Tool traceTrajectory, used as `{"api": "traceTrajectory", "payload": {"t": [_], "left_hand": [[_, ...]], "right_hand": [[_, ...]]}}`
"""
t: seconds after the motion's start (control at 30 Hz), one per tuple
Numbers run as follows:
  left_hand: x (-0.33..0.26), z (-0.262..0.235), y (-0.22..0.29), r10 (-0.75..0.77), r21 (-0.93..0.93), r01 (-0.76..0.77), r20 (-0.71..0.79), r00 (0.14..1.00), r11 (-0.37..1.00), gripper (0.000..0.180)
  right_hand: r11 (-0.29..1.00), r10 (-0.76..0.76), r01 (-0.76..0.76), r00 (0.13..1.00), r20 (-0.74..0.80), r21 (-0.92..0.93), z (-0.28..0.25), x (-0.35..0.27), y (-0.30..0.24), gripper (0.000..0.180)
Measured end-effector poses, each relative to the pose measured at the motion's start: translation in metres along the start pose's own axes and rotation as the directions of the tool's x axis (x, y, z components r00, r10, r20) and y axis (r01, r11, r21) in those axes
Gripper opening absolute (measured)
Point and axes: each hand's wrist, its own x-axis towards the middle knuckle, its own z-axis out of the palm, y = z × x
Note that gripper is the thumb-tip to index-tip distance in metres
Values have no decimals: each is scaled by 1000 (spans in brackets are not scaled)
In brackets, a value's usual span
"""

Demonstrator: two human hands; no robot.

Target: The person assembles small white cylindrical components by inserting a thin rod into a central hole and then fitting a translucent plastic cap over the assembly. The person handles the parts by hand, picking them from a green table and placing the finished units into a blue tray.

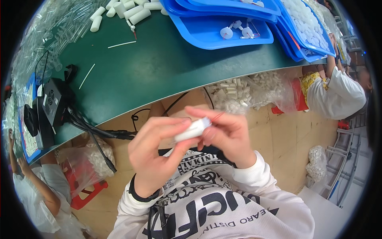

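The left hand (153,144) grips a white cylinder (187,132) in front of the printed shirt (207,205), off the green table (151,71); the right hand (231,133) pinches its right end, beside a thin red wire (217,116), though blur obscures the exact contact.

My left hand (153,143) and right hand (230,133), with a cylinder (184,134) between them, are before the near edge of the table (131,75); a device (57,99) stands by its near left corner, tubes (71,24) heap at its far left corner, trays (207,36) stack toward its right end, small parts (227,33) in one
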Motion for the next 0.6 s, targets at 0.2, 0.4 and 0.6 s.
{"api": "traceTrajectory", "payload": {"t": [0.2,0.4,0.6], "left_hand": [[-1,0,3,10,7,-10,-19,1000,1000,30],[-1,1,7,83,54,-82,0,997,995,30],[3,-1,5,258,162,-267,75,963,950,30]], "right_hand": [[978,-139,147,988,68,-145,-4,-3,1,37],[994,-97,90,990,-101,-69,4,-2,-6,26],[889,-58,107,991,122,-445,-14,0,-21,27]]}}
